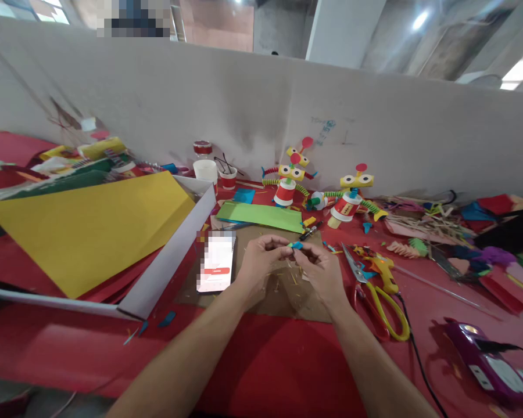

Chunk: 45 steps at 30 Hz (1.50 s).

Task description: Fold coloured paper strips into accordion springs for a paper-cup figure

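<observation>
I see my left hand and right hand pinching a small blue piece, centre frame; a loosened pinch could drop it onto the littered brown board.

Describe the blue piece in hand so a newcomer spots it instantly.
On the red table, find the brown board near the middle. Above it, the left hand and right hand meet at a small blue piece. Unlike the loose blue scraps, this one is held.

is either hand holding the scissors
No, the scissors lie on the red table beside the yellow glue gun, while the left hand and right hand pinch a small blue piece.
</observation>
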Available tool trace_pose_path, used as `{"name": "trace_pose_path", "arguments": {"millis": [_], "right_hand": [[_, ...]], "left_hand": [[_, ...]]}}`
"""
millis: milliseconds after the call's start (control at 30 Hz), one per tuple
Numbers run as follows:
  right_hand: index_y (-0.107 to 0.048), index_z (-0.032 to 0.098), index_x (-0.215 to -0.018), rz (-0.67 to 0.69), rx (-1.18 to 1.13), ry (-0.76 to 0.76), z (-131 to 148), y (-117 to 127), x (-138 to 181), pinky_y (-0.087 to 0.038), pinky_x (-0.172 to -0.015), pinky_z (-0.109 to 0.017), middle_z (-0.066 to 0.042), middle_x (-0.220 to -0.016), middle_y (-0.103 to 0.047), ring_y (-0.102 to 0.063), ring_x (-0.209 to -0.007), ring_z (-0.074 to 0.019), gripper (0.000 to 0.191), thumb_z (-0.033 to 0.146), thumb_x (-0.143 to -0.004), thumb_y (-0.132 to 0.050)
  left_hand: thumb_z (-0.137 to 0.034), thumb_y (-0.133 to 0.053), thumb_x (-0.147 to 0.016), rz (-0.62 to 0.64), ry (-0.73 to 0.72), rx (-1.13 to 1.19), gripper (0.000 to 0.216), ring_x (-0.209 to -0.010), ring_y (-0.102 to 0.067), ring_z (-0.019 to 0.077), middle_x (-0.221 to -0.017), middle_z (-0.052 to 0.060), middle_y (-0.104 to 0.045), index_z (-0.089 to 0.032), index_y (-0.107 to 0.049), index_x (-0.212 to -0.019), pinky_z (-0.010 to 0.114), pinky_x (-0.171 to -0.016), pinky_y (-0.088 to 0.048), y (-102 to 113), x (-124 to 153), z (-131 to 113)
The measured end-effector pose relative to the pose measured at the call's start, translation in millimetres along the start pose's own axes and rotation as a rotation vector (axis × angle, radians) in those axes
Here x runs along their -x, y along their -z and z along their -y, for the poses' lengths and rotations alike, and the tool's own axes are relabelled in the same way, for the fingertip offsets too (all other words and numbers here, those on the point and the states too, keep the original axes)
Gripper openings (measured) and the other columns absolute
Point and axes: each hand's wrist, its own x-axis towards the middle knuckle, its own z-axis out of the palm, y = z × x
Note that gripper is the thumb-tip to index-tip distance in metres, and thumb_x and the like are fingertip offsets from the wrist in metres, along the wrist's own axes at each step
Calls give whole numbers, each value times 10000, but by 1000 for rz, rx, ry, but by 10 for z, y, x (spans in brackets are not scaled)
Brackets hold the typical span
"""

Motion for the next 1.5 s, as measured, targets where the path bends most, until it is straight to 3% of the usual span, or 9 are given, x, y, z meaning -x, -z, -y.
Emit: {"name": "trace_pose_path", "arguments": {"millis": [233,533,767,900,1000,1200,1500], "right_hand": [[-669,204,-877,-126,-114,-11,-52,-72,27,-462,-628,-249,-2,-783,-670,-593,-709,-139,193,336,-737,-661],[-560,230,-901,-150,-371,-26,-40,-174,45,-465,-686,-253,33,-768,-638,-587,-701,-109,249,278,-702,-702],[-606,201,-849,-218,-246,33,-67,-189,72,-459,-674,-239,24,-763,-609,-557,-682,-101,150,284,-741,-669],[-622,214,-857,-178,-252,48,-78,-202,76,-467,-681,-240,25,-765,-636,-578,-694,-104,118,268,-758,-659],[-634,221,-895,-128,-133,80,-61,-177,73,-475,-728,-267,-1,-840,-670,-608,-772,-131,131,288,-783,-632],[-649,200,-912,-129,154,146,-9,-91,72,-488,-707,-278,-34,-864,-680,-624,-773,-159,180,320,-781,-625],[-666,199,-882,-185,375,205,-4,-68,103,-473,-642,-256,-31,-798,-699,-635,-711,-159,197,354,-824,-560]], "left_hand": [[-188,-756,-599,22,30,240,283,-802,-607,140,-848,42,-679,-145,-686,-870,273,-784,-451,-121,50,95],[-199,-737,-628,12,35,273,206,-725,-590,114,-774,24,-668,-139,-693,-820,248,-730,-446,-95,45,41],[-155,-770,-561,28,58,308,233,-703,-580,103,-758,9,-648,-144,-683,-778,236,-711,-454,-126,62,24],[-174,-769,-564,40,83,330,238,-673,-571,97,-754,7,-635,-147,-679,-784,231,-687,-452,-66,28,60],[-213,-746,-610,45,107,311,218,-652,-553,88,-756,5,-625,-150,-672,-806,222,-668,-441,-26,-1,62],[-206,-658,-682,-5,-86,-14,117,-721,-536,114,-742,17,-624,-134,-656,-774,228,-706,-407,-59,5,6],[-195,-563,-714,-3,-182,-250,77,-702,-515,128,-711,2,-598,-160,-627,-739,237,-679,-396,-49,3,27]]}}
